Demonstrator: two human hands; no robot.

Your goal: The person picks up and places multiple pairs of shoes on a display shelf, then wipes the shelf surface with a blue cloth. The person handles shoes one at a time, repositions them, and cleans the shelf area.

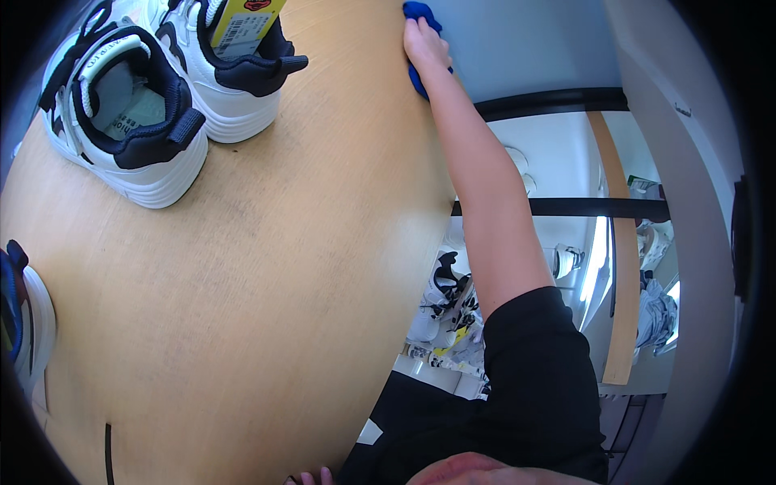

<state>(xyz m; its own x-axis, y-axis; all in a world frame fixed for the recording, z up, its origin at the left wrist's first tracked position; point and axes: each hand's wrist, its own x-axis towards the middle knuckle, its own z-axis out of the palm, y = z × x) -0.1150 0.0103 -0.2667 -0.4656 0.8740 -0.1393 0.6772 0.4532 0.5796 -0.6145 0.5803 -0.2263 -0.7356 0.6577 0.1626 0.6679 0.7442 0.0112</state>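
Note:
My right hand (426,43) is stretched out to the table's edge at the top of the view. Bunched under its fingers is a blue cloth (419,85), pressed against the wooden tabletop (291,260). Only a few fingertips of my left hand (312,477) show, at the bottom rim by the table's near edge; the rest of it is out of view. A pair of white and black sneakers stands at the upper left: one sneaker (136,176) in front, and the other sneaker (242,112) behind it with a yellow tag (247,27) inside.
A multicoloured shoe (39,321) with a white sole sits at the left rim. Beyond the table's right edge are black-framed shelves (564,207) with shoes (445,297) on and below them. A grey panel (527,48) adjoins the table at the top. A black strip (109,454) marks the lower left tabletop.

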